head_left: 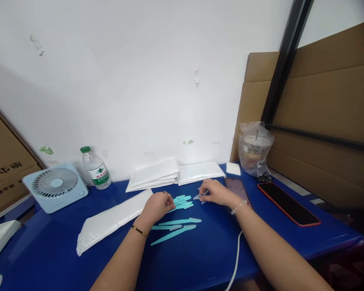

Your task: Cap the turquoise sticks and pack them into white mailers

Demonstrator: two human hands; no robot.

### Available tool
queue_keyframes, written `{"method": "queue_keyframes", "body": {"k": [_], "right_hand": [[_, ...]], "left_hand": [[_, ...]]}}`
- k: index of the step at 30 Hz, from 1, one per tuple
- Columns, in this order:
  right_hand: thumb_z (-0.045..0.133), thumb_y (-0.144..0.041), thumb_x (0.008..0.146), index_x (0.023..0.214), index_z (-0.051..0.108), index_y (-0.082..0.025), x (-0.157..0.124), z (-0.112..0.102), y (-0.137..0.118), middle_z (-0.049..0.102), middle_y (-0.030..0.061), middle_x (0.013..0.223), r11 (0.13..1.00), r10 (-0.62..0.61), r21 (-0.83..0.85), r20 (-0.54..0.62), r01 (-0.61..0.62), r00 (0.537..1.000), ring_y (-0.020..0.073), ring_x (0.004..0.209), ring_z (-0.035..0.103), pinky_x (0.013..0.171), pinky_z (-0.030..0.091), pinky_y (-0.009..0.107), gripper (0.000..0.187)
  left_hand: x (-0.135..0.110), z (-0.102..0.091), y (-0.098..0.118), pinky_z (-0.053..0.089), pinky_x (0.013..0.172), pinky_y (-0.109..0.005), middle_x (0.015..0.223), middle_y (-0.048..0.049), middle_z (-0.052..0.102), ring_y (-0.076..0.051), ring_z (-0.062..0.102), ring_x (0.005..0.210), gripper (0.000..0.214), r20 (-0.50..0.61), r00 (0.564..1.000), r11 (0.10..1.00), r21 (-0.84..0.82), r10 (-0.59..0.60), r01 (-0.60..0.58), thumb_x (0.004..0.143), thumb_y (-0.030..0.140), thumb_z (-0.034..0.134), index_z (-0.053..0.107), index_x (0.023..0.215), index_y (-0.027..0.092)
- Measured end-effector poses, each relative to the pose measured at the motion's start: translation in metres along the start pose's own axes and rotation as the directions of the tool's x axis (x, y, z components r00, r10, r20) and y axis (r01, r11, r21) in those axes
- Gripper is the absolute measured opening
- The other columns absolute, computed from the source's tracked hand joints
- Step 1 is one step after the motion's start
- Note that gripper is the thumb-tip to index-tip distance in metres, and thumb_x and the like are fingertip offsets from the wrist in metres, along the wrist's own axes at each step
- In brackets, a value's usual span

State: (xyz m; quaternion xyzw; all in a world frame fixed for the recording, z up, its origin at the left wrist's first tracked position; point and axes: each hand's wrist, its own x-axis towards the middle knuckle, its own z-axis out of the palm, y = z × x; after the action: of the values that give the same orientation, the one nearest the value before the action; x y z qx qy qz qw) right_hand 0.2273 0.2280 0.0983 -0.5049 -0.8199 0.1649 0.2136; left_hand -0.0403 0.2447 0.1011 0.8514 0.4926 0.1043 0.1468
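The work looked partway: turquoise sticks [185, 205] lay bunched at the left hand's [157, 205] fingertips, while three separate sticks [173, 235] lay nearer the person, below that hand. Its fingers were curled, their grip unclear. The right hand [215, 192] bent over loose translucent pieces [197, 197]; whether it pinched one could not be told.

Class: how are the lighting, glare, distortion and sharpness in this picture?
Head view: bright light on the white wall, softly shaded at left; head view: glints on the long white pouch and plastic bag; head view: the bottle leans outward, probably wide-angle stretch; head view: the small clear pieces at the right hand lack crisp outlines, and the lower right corner is dark.
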Motion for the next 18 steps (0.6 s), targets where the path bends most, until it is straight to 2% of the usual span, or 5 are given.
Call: {"method": "queue_keyframes", "body": {"k": [5,8,12,15,18], "right_hand": [[0.072,-0.04,0.068,0.076,0.066,-0.021,-0.005,0.013,-0.027,0.058,-0.0003,0.082,0.985,-0.17,0.032,0.196,0.167,0.966,0.0153,0.077,0.054,0.08,0.033,0.03,0.022],[0.073,-0.033,0.067,0.073,0.065,-0.019,-0.003,0.025,-0.036,0.057,-0.0007,0.078,0.981,-0.189,0.004,0.259,0.195,0.947,0.0132,0.07,0.052,0.073,0.035,0.028,0.017],[0.068,-0.028,0.073,0.076,0.065,-0.019,0.0,0.025,-0.032,0.057,0.0008,0.082,0.987,-0.159,-0.002,0.171,0.162,0.972,0.0128,0.07,0.052,0.066,0.036,0.024,0.01],[0.067,-0.023,0.074,0.074,0.064,-0.019,0.0,0.015,-0.021,0.058,0.0007,0.083,0.992,-0.12,-0.015,0.093,0.122,0.988,0.0127,0.071,0.053,0.066,0.036,0.024,0.005],[0.067,-0.022,0.073,0.072,0.063,-0.018,-0.002,0.005,-0.014,0.058,0.0015,0.082,0.997,-0.027,-0.065,0.027,0.029,0.999,0.0139,0.071,0.054,0.068,0.036,0.025,0.005]], "left_hand": [[0.0,0.004,0.007,0.038,0.064,-0.026,0.087,-0.0024,0.063,-0.018,0.057,0.079,0.025,-0.082,0.996,0.998,-0.054,0.024,-0.029,0.075,0.04,0.058,0.063,0.092,0.021],[-0.005,0.003,0.016,0.038,0.062,-0.024,0.088,-0.0022,0.064,-0.016,0.056,0.075,0.032,-0.038,0.996,0.988,-0.131,0.083,-0.087,0.076,0.047,0.056,0.064,0.093,0.021],[-0.007,0.005,0.022,0.037,0.059,-0.023,0.077,0.0001,0.065,-0.013,0.055,0.067,0.023,0.118,0.971,0.968,-0.168,0.208,-0.187,0.076,0.042,0.057,0.068,0.082,0.022],[-0.003,0.006,0.016,0.035,0.061,-0.024,0.074,0.0001,0.065,-0.014,0.056,0.068,0.017,0.069,0.979,0.979,-0.088,0.19,-0.184,0.078,0.034,0.055,0.067,0.075,0.022],[-0.001,0.003,0.006,0.035,0.061,-0.025,0.078,-0.0006,0.066,-0.016,0.057,0.071,0.017,0.023,0.993,0.993,-0.043,0.111,-0.11,0.077,0.035,0.055,0.067,0.077,0.022]]}}
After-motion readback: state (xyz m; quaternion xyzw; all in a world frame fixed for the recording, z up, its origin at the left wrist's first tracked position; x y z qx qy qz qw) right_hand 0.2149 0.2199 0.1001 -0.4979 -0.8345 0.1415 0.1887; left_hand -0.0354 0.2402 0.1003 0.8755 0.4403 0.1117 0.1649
